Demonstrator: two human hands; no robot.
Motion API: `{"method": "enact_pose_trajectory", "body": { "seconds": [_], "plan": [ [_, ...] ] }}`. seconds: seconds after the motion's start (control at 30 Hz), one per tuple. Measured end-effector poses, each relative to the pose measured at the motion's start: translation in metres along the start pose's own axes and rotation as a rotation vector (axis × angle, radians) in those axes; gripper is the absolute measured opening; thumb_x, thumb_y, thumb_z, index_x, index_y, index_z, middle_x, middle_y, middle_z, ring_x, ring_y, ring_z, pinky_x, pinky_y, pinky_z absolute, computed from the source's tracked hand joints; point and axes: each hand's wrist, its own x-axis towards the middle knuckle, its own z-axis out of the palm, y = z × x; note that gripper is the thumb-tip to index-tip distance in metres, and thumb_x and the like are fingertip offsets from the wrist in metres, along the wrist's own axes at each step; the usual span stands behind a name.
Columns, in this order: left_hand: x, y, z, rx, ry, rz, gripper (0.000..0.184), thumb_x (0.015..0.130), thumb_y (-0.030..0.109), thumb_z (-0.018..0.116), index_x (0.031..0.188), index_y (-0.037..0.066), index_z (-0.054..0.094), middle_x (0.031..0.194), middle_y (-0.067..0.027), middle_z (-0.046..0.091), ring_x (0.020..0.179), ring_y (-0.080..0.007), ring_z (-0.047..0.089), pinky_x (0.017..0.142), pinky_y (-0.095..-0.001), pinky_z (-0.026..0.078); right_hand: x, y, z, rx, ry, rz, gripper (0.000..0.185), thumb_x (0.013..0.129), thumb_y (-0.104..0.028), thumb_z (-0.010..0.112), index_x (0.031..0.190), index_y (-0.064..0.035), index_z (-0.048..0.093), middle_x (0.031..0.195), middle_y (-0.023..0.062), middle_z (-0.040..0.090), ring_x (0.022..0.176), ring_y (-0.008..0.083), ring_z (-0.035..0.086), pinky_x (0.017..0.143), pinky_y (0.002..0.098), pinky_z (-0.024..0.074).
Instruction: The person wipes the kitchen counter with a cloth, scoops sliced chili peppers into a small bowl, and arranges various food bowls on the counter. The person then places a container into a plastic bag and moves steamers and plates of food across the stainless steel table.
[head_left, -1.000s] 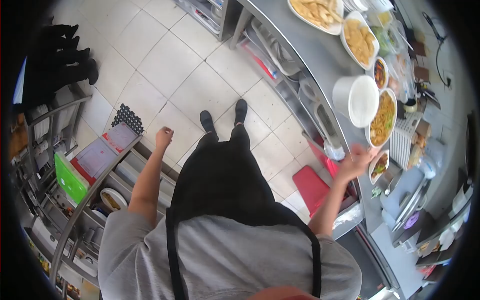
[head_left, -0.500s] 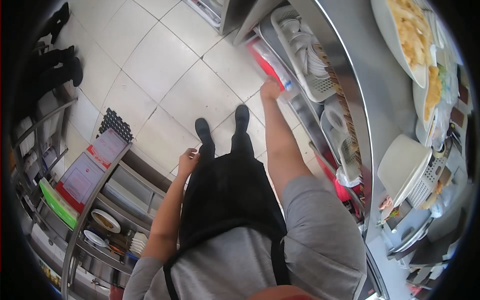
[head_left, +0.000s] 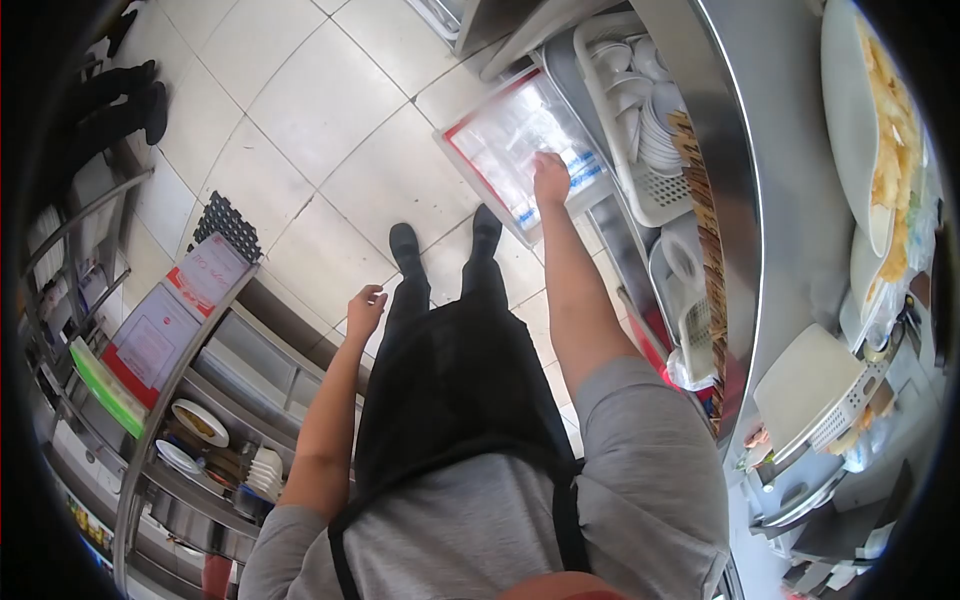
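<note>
My right hand [head_left: 552,182] reaches down over a pulled-out shallow drawer [head_left: 447,137]. The drawer has a red inner edge and holds clear plastic packaging [head_left: 530,115] with blue print. The right fingertips are at this plastic; they are blurred and partly hidden, so I cannot tell whether they grip it. My left hand [head_left: 367,310] hangs beside my black apron [head_left: 445,390], fingers loosely bent and apart, with nothing in it. A shelf unit on the left is nearest to it.
A basket [head_left: 655,205] of white bowls and dishes stands right of the drawer, under a steel counter [head_left: 780,230]. Plates of food [head_left: 905,140] lie on the counter. Left, a metal shelf unit [head_left: 150,450] holds plates. A co-worker's dark shoes [head_left: 155,112] show at upper left.
The drawer, showing as a narrow red strip before, now extends out over the floor with its plastic contents visible. My right hand has shifted slightly right, over it. My left hand has barely moved.
</note>
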Motion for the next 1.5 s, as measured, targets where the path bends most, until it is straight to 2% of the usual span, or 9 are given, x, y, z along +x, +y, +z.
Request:
{"method": "enact_pose_trajectory", "body": {
  "seconds": [0.37,0.63,0.7,0.8,0.9,0.97,1.13,1.37,1.5],
  "plan": [
    [-0.009,0.032,0.001,-0.045,-0.031,0.066,0.031,0.076,0.024,0.062,0.096,0.000,0.060,0.077,-0.0124,0.063,0.070,-0.0188,0.062,0.065,-0.0290,0.048,0.017,-0.026,-0.010,-0.137,-0.239,0.322,0.012,0.080,-0.017,0.045,0.080,-0.0098,0.055,0.082,0.0132,0.058,0.079,0.0284,0.059,0.064,0.0380,0.0471],
    [-0.063,0.125,-0.001,-0.560,-0.063,0.017,0.049,0.084,0.026,0.054,0.123,-0.001,0.040,0.105,-0.0172,0.057,0.092,-0.0214,0.056,0.081,-0.0349,0.044,-0.198,-0.234,-0.140,0.764,-0.842,0.245,0.020,0.076,-0.016,0.059,0.090,-0.0018,0.057,0.087,0.0182,0.059,0.080,0.0311,0.058,0.070,0.0389,0.0452],
    [-0.077,0.137,-0.014,-0.533,-0.104,0.283,0.045,0.079,0.016,0.057,0.119,0.000,0.046,0.093,-0.0157,0.063,0.084,-0.0205,0.061,0.072,-0.0303,0.047,-0.193,-0.230,-0.179,0.741,-0.649,0.225,0.032,0.072,-0.011,0.063,0.101,-0.0029,0.053,0.094,0.0170,0.057,0.086,0.0298,0.056,0.074,0.0380,0.0449],
    [-0.138,0.220,-0.075,0.218,-0.401,0.744,0.028,0.074,0.003,0.052,0.102,0.001,0.057,0.082,-0.0158,0.063,0.075,-0.0243,0.062,0.068,-0.0327,0.048,-0.158,-0.225,-0.281,0.461,-0.280,0.012,0.084,0.058,-0.008,0.073,0.131,-0.0110,0.030,0.132,0.0170,0.030,0.119,0.0334,0.032,0.099,0.0380,0.0279],
    [-0.229,0.303,-0.135,0.588,-0.667,1.014,0.014,0.071,0.002,0.053,0.081,0.001,0.063,0.077,-0.0175,0.062,0.070,-0.0290,0.061,0.065,-0.0343,0.047,-0.163,-0.247,-0.382,0.042,-0.254,-0.321,0.059,0.061,-0.015,0.073,0.115,-0.0103,0.050,0.129,0.0130,0.037,0.118,0.0318,0.034,0.099,0.0377,0.0284],
    [-0.254,0.335,-0.170,0.528,-0.656,0.899,0.014,0.072,0.004,0.056,0.083,0.002,0.063,0.074,-0.0174,0.062,0.070,-0.0292,0.060,0.066,-0.0331,0.047,-0.192,-0.210,-0.379,0.475,-0.345,-0.267,0.035,0.067,-0.020,0.071,0.098,-0.0068,0.059,0.116,0.0139,0.050,0.110,0.0325,0.044,0.090,0.0368,0.0369],
    [-0.285,0.362,-0.222,0.365,-0.266,1.160,0.019,0.077,0.006,0.054,0.094,-0.001,0.060,0.076,-0.0127,0.064,0.071,-0.0210,0.062,0.068,-0.0311,0.047,-0.482,-0.108,-0.352,0.563,-0.381,0.975,0.059,0.084,-0.050,0.041,0.114,0.0005,0.050,0.115,0.0155,0.053,0.106,0.0276,0.050,0.091,0.0380,0.0367],
    [-0.285,0.349,-0.180,-0.004,-0.447,0.932,0.023,0.084,0.005,0.048,0.103,-0.005,0.055,0.079,-0.0111,0.064,0.071,-0.0177,0.061,0.068,-0.0283,0.048,-0.652,-0.143,-0.343,0.642,-0.385,1.378,0.053,0.085,-0.044,0.042,0.112,0.0003,0.051,0.112,0.0151,0.055,0.105,0.0264,0.050,0.090,0.0363,0.0373],
    [-0.327,0.387,-0.143,0.408,-0.490,1.055,0.020,0.083,0.010,0.051,0.093,-0.006,0.058,0.077,-0.0113,0.064,0.071,-0.0166,0.061,0.066,-0.0303,0.047,-0.637,-0.145,-0.343,0.747,-0.216,1.349,0.049,0.086,-0.041,0.043,0.112,0.0001,0.052,0.111,0.0148,0.055,0.104,0.0258,0.051,0.089,0.0353,0.0377]
  ]
}}
